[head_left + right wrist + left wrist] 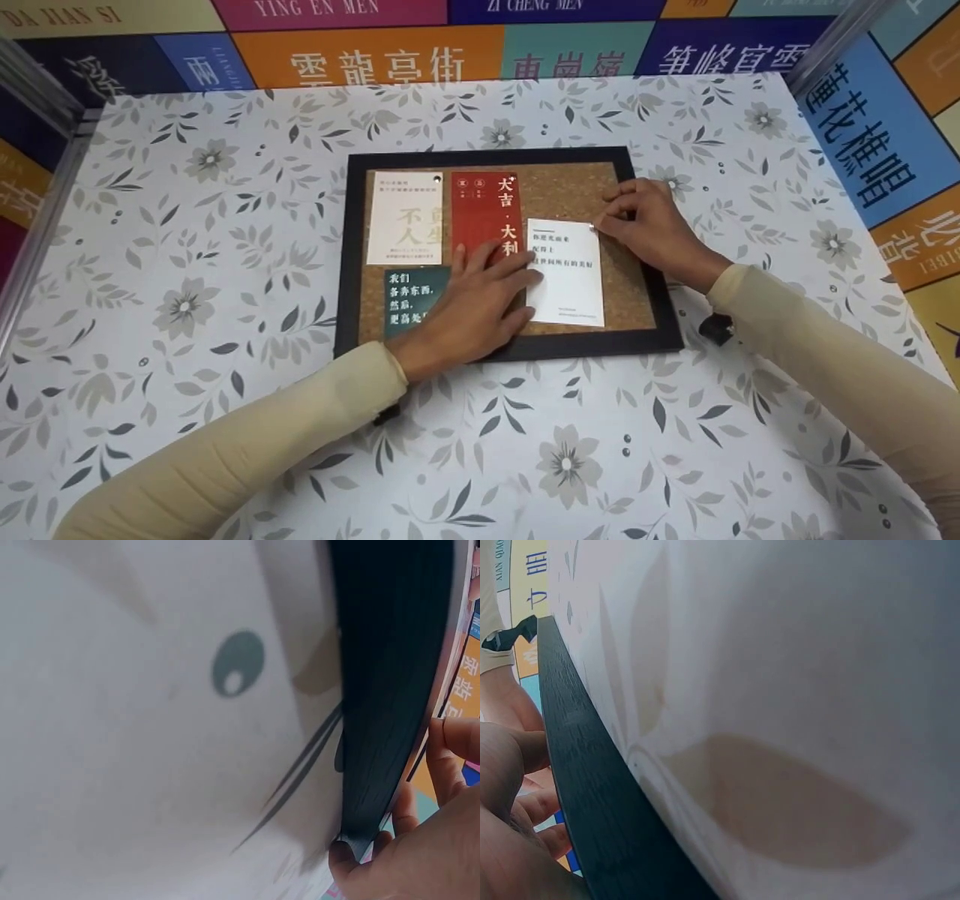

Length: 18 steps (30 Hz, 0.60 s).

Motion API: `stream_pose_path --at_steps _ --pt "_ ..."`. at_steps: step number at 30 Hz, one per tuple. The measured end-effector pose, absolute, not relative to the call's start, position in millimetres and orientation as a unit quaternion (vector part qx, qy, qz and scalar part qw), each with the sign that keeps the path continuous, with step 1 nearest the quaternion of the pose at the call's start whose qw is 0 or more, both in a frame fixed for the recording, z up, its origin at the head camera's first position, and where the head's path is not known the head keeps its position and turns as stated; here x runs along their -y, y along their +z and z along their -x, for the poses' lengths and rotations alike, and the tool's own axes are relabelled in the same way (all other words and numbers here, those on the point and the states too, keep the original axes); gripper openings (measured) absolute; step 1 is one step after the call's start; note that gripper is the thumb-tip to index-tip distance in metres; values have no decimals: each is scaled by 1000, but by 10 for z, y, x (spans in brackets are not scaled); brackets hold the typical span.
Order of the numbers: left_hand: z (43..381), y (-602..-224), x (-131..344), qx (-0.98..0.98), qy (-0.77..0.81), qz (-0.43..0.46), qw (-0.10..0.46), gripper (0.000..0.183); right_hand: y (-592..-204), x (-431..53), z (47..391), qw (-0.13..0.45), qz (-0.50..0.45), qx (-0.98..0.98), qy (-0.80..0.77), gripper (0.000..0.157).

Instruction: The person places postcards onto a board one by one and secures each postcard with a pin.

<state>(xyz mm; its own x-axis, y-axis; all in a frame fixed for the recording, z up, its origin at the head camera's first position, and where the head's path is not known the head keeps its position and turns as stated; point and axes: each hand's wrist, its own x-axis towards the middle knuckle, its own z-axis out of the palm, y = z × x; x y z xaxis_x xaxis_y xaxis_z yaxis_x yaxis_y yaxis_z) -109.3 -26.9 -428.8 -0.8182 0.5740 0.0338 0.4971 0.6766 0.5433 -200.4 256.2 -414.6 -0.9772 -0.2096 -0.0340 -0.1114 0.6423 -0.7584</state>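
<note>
A black-framed cork board [630,292] lies on the table with several printed cards on it. My left hand [480,307], fingers spread, rests over the red card [480,206] and the dark green card [411,300]; its fingertips touch the left edge of a white card with black writing [566,292]. At that card's top right corner, the thumb and forefinger of my right hand [652,225] pinch a small pin, mostly hidden by the fingertips. A cream card [405,225] sits at the board's upper left. In the right wrist view the frame's edge [394,690] runs beside the hand.
A white floral cloth [187,420] covers the table around the board. Panels with large writing [375,64] stand along the back and right sides. Dark straps [716,328] show under both sleeves. Bare cork [562,187] shows at the board's upper right.
</note>
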Motion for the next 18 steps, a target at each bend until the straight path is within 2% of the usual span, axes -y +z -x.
stream_pose_path --at_steps 18 --pt "1098 -4281 274 -914 270 -293 76 46 -4141 -2553 2018 71 73 -898 -428 24"
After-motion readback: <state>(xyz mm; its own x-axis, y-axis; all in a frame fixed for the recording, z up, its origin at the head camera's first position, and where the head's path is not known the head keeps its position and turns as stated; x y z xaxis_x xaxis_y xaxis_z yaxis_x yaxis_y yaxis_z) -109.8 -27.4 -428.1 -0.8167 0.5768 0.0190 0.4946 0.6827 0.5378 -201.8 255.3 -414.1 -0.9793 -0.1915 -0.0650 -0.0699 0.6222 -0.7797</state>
